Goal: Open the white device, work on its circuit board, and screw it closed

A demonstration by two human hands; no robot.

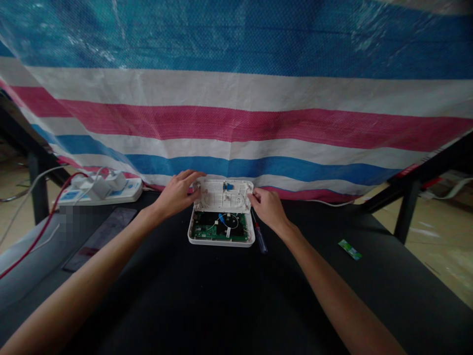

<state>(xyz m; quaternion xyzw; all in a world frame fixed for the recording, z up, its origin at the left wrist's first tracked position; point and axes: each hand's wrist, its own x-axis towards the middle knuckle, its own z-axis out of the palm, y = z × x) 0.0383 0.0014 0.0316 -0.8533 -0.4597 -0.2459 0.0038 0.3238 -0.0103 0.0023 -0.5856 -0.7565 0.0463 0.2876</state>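
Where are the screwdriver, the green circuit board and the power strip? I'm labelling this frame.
Dark-handled screwdriver (260,240): head view, on its handle.
Green circuit board (207,230): head view, on its left part inside the white case.
White power strip (125,192): head view, on its right end.

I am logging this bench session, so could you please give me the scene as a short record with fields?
surface: black table
device: white case opened, its cover raised at the far side, green circuit board exposed
left hand: left hand with a grip on the cover's left edge
right hand: right hand with a grip on the cover's right edge
tool: screwdriver lying beside the case, under the right hand
left of device: white power strip with plugs
right of device: small green packet
backdrop: striped tarp
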